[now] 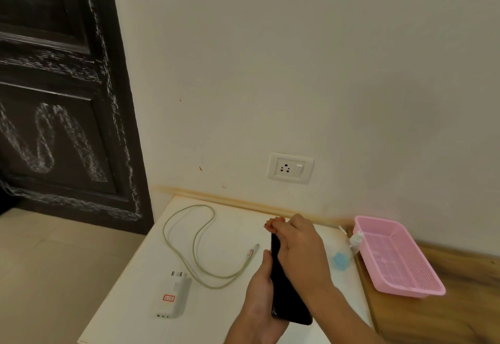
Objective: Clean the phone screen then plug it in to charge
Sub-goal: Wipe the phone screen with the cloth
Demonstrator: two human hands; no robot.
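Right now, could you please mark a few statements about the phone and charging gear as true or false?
1. The left hand holds the phone. True.
2. The cable is plugged into the phone. False: it lies loose on the table, its end beside the phone.
3. The adapter sits in the wall socket. False: it lies on the table, and the socket is empty.
4. The right hand rests on the phone's upper part. True.
5. A pink basket stands right of the hands. True.

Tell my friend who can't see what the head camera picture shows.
A person's left hand holds a black phone above a white table while the right hand lies across it. A charger, cable and wall socket are nearby.
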